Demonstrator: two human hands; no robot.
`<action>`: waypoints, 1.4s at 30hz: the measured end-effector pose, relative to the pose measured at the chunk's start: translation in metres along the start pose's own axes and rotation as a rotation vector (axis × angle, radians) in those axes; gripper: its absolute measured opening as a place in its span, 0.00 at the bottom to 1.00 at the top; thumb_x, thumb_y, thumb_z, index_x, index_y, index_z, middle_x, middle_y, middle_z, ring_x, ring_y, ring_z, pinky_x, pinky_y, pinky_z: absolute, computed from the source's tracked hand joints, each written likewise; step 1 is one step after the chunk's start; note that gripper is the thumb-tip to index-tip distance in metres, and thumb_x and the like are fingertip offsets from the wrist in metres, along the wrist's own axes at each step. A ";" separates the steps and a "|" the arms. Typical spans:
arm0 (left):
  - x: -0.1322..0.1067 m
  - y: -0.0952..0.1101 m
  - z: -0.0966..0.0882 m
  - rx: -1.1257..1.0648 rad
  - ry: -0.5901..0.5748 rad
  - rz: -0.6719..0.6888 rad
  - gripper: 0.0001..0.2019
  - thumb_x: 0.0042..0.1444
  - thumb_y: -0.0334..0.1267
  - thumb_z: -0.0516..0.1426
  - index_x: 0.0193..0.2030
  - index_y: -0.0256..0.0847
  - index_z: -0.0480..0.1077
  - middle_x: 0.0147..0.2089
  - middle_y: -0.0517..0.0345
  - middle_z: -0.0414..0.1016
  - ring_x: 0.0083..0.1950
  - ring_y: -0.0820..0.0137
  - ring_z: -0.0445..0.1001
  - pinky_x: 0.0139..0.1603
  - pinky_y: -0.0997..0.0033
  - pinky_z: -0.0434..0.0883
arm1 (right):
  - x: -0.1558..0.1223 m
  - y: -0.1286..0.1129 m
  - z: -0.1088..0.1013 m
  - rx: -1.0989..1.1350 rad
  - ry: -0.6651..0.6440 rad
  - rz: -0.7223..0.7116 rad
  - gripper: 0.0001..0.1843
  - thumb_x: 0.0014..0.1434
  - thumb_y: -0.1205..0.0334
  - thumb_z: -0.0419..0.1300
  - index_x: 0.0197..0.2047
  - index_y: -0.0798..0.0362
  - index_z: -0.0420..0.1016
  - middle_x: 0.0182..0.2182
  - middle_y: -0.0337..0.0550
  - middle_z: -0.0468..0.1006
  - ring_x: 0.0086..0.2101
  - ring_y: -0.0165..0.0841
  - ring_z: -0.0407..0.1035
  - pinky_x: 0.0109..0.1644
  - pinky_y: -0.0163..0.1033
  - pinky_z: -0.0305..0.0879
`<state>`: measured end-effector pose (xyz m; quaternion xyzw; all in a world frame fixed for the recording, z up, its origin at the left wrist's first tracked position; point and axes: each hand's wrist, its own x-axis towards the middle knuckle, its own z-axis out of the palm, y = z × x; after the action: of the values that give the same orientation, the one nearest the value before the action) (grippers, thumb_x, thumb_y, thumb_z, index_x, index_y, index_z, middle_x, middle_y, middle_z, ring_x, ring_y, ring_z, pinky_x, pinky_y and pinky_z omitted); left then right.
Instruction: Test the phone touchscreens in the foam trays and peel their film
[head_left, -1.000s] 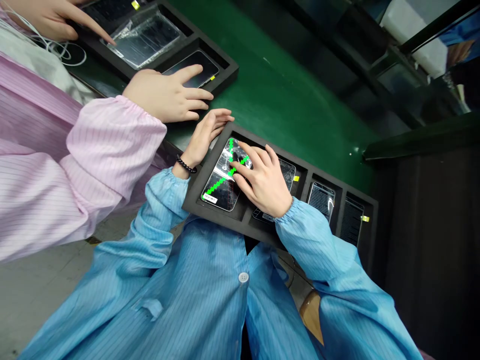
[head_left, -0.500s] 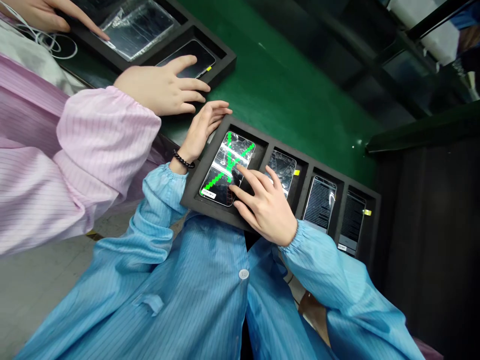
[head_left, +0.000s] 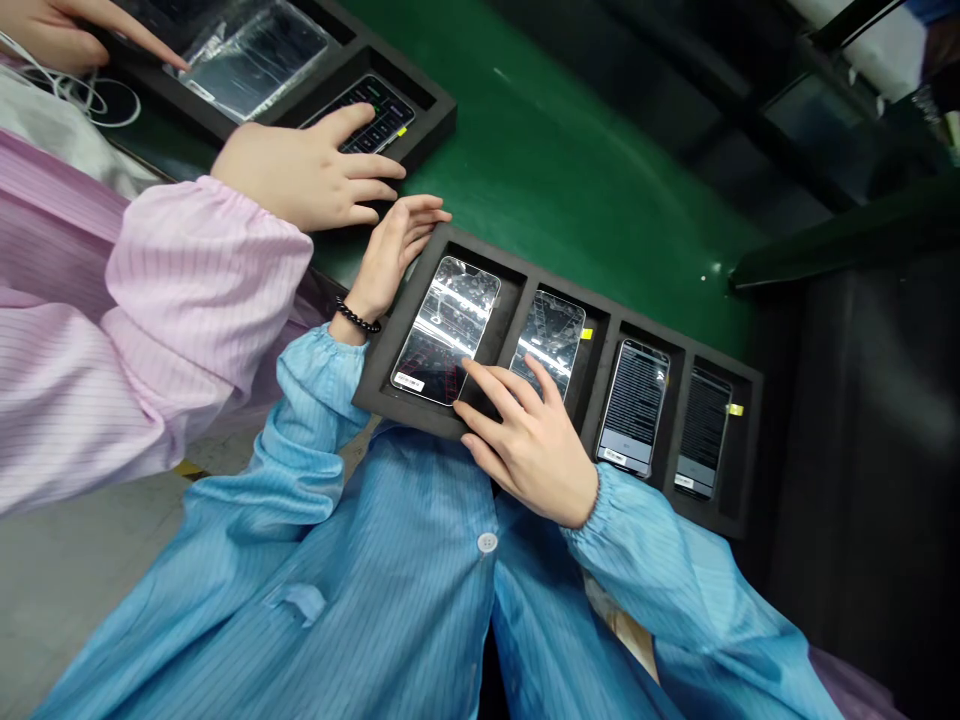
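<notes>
With screen-touching apparently in hand, the right hand's (head_left: 536,450) spread fingers border the glossy black rectangular phone (head_left: 446,318) just beyond them, the next move probably calling for one light fingertip; the left hand's (head_left: 390,255) grip is unclear.

The coat (head_left: 420,560) is striped blue, the tray (head_left: 609,350) black.

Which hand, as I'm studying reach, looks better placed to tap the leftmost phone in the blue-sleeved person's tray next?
Probably the right hand: its extended fingertips are at the lower right edge of the phone. The left hand is by the left end of the tray, off the screen.
</notes>
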<state>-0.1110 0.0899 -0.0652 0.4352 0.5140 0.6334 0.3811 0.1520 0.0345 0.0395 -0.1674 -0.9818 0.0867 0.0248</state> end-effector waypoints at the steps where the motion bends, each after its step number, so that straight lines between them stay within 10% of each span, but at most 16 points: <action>1: 0.001 0.001 -0.002 0.015 0.004 -0.005 0.28 0.67 0.66 0.41 0.55 0.49 0.69 0.59 0.56 0.76 0.66 0.61 0.70 0.69 0.57 0.67 | 0.000 0.002 -0.003 0.001 0.017 0.001 0.17 0.71 0.57 0.53 0.55 0.52 0.78 0.69 0.53 0.65 0.62 0.45 0.65 0.71 0.63 0.54; 5: 0.029 0.015 -0.014 0.188 -0.086 -0.094 0.27 0.68 0.63 0.45 0.52 0.45 0.71 0.51 0.52 0.79 0.55 0.63 0.78 0.60 0.60 0.75 | -0.008 0.018 -0.028 -0.029 0.130 0.093 0.19 0.71 0.57 0.52 0.60 0.49 0.75 0.70 0.51 0.64 0.63 0.47 0.64 0.72 0.65 0.52; 11: 0.117 0.024 0.004 0.454 -0.523 -0.281 0.24 0.64 0.57 0.57 0.41 0.33 0.75 0.29 0.57 0.79 0.32 0.72 0.75 0.57 0.61 0.76 | -0.029 0.053 -0.054 -0.097 0.252 0.322 0.19 0.71 0.58 0.51 0.60 0.46 0.75 0.70 0.48 0.63 0.64 0.50 0.62 0.72 0.66 0.52; 17: 0.162 -0.003 0.041 0.327 -0.463 -0.260 0.23 0.71 0.56 0.48 0.42 0.37 0.71 0.26 0.64 0.78 0.28 0.77 0.71 0.60 0.50 0.74 | -0.043 0.085 -0.037 -0.085 0.237 0.423 0.19 0.72 0.59 0.49 0.56 0.50 0.79 0.67 0.52 0.67 0.62 0.48 0.64 0.70 0.64 0.55; 23: 0.176 -0.020 0.056 0.327 -0.289 -0.157 0.13 0.75 0.41 0.48 0.41 0.39 0.68 0.21 0.75 0.69 0.24 0.84 0.64 0.56 0.63 0.73 | -0.001 0.087 -0.021 -0.006 0.118 0.336 0.20 0.73 0.57 0.49 0.57 0.50 0.78 0.67 0.52 0.67 0.62 0.46 0.63 0.71 0.63 0.53; 31: 0.159 0.000 0.059 0.434 -0.216 -0.059 0.12 0.68 0.32 0.50 0.37 0.40 0.73 0.26 0.66 0.73 0.20 0.83 0.62 0.25 0.77 0.61 | 0.092 0.089 -0.006 0.042 0.011 0.074 0.21 0.74 0.56 0.47 0.62 0.49 0.74 0.71 0.52 0.62 0.66 0.45 0.59 0.74 0.62 0.47; 42: 0.158 -0.001 0.060 0.489 -0.235 0.077 0.13 0.65 0.30 0.48 0.36 0.38 0.74 0.26 0.60 0.74 0.19 0.78 0.65 0.20 0.78 0.60 | 0.112 0.100 0.003 -0.001 -0.031 -0.018 0.21 0.73 0.53 0.49 0.62 0.49 0.73 0.72 0.52 0.59 0.65 0.47 0.59 0.73 0.65 0.46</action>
<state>-0.1068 0.2558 -0.0353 0.6039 0.5871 0.4495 0.2976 0.0784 0.1642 0.0212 -0.1573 -0.9835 0.0887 0.0101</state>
